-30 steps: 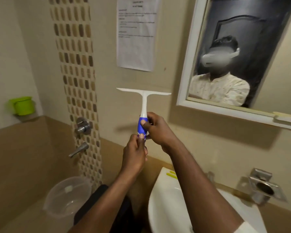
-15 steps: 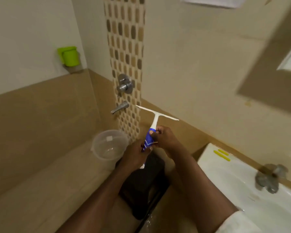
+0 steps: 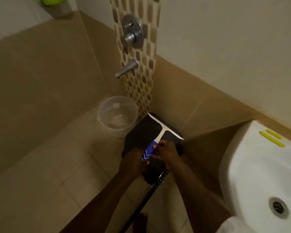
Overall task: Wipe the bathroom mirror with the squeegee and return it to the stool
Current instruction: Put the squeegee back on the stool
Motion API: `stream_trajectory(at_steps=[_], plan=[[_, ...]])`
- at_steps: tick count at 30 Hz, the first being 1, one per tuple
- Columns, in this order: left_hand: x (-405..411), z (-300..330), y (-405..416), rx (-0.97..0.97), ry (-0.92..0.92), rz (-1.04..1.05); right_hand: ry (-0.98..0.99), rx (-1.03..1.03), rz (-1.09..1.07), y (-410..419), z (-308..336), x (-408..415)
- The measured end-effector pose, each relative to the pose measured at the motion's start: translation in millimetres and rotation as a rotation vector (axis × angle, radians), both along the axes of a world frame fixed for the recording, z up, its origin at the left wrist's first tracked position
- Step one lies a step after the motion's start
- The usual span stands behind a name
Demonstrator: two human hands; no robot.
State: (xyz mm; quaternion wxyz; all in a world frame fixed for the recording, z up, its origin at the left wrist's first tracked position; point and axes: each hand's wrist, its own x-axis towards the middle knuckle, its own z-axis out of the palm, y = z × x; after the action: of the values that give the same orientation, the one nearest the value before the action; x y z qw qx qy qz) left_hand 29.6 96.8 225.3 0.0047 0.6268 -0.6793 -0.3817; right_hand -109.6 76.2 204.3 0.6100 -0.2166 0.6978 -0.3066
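The squeegee (image 3: 161, 132) has a white T-shaped blade and a blue-and-white handle. It is held low over the dark stool (image 3: 141, 133), which stands on the floor against the wall. My left hand (image 3: 133, 161) grips the lower end of the handle. My right hand (image 3: 166, 152) pinches the handle from the right side. Whether the squeegee touches the stool top I cannot tell. The mirror is out of view.
A clear plastic bucket (image 3: 117, 113) stands on the floor just left of the stool. A tap spout (image 3: 126, 69) and mixer valve (image 3: 132, 31) jut from the mosaic strip above. The white washbasin (image 3: 259, 165) fills the lower right. A thin black rod (image 3: 148, 195) leans by the stool.
The view has swung from the mirror down to the floor. Both hands have lowered the squeegee from chest height to just over the stool, keeping their grip on the handle.
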Motion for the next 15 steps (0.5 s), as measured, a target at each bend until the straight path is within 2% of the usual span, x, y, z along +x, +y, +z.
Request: stream_trajectory(at_steps=[5, 12, 15], plan=[[3.2, -56.9, -10.4, -0.068, -0.106, -0.126, 0.054, 0.106, -0.160, -21.6, -66.5, 1.3], [-3.0, -133.5, -28.0, -0.085, -0.128, -0.251, 0.126, 0.098, -0.191, -75.2, -140.1, -5.5], [-7.2, -164.4, -39.1, -0.110, -0.140, -0.272, 0.225, 0.100, -0.146, -92.3, -171.7, -9.8]])
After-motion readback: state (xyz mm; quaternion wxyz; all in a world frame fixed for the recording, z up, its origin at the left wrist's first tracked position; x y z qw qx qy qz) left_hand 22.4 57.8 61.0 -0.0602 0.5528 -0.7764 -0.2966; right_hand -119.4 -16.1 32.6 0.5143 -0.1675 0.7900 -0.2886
